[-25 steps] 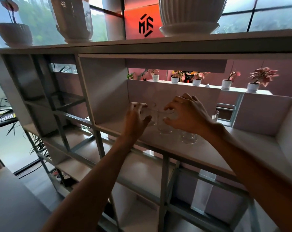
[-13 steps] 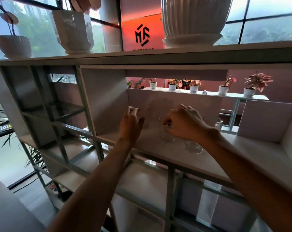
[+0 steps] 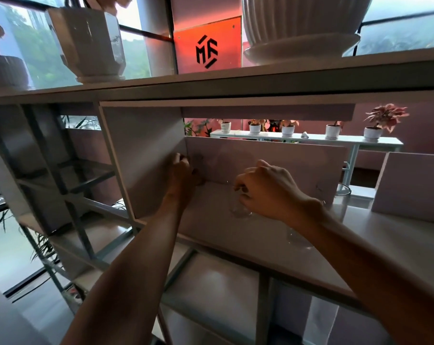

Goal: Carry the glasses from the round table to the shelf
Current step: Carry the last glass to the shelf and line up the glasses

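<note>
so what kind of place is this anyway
Probably an office lounge or café rather than a home. An orange sign with a logo hangs at the big windows, small potted plants line a counter behind, and the open shelf unit acts as a room divider, topped with large white planters.

The shelf (image 3: 235, 235) board under the grip is looking matt and smooth, like painted wood. The glass (image 3: 239, 210) below the right hand (image 3: 265, 188) is showing clear and glossy, and the ribbed pot (image 3: 300, 23) above is shining like glazed ceramic.

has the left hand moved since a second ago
Yes. The left hand went left and deeper into the shelf, from beside the right hand toward the side panel.
</note>
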